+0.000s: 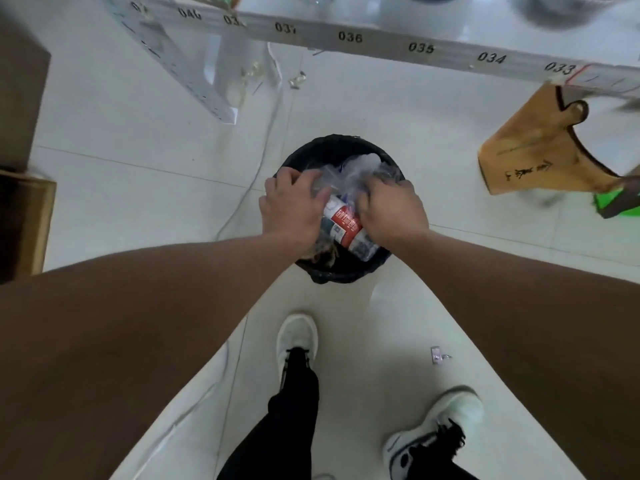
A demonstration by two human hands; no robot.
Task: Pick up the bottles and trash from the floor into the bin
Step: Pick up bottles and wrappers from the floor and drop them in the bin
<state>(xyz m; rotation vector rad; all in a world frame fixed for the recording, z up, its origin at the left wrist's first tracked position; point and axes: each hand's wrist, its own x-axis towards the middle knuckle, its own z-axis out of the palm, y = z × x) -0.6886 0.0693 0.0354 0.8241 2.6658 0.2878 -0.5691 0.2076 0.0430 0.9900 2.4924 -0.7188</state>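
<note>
Both my hands are down in the bin (313, 154) right now, which is sitting on the white tile floor (138, 188) just ahead of my feet. It's a round one with a black bag liner, and it's already pretty stuffed. My left hand (292, 207) is pressing down on the pile with the fingers (320, 199) curling over clear crinkly plastic (356, 169), and my right hand (393, 211) is digging in beside it, fingers bent down into the same plastic, so I can't tell exactly what they're clamped on. Between the two hands a plastic bottle (343, 225) is lying on its side in the bin, with a red and white label. There's printing on it, but it's too blurry for me to read.

Stuff around: a little purple-ish scrap (437, 355) is still lying on the floor near my right shoe (433, 424), well apart from the bin. My left shoe (298, 336) is just behind the bin. A couple of clear wrapper bits (297, 79) are lying farther out under the white shelf rail (381, 46), which is running across the top with number tags I can read: 037, 036, 035, 034, 033. A wooden cutout piece (540, 150) is leaning off to the right with some handwriting on it that I can't make out, and something green (616, 206) is poking out beside it. Cardboard boxes (24, 216) are sitting at the left edge, and a thin white cable (252, 181) is trailing across the tiles left of the bin.
</note>
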